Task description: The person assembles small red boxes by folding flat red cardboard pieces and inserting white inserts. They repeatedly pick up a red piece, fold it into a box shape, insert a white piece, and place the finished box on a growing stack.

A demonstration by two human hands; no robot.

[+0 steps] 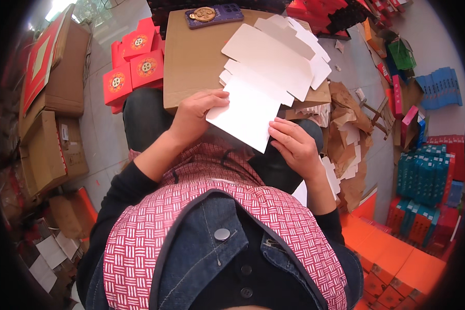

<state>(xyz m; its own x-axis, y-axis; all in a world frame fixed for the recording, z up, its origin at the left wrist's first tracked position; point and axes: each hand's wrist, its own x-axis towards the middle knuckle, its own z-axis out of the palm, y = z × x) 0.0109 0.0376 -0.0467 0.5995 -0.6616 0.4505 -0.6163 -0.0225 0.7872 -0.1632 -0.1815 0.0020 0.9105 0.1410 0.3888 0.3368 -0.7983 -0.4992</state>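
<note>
A flat white card box blank (249, 114) with cut flaps is between my hands, tilted over my lap. My left hand (195, 114) pinches its left edge, thumb on top. My right hand (296, 146) grips the right edge near the lower corner, its fingertips over the card. Beyond it, more unfolded white blanks (269, 51) overlap in a loose pile on a brown cardboard box (188, 62). Where the held blank meets the pile, I cannot tell whether they touch.
A purple phone (227, 15) with a gold round piece lies on the box's far edge. Red patterned boxes (147, 66) are stacked to its left. Brown paper (349, 116) and loose blanks lie at right; orange boxes (392, 253) stand lower right. Large cartons (62, 72) line the left.
</note>
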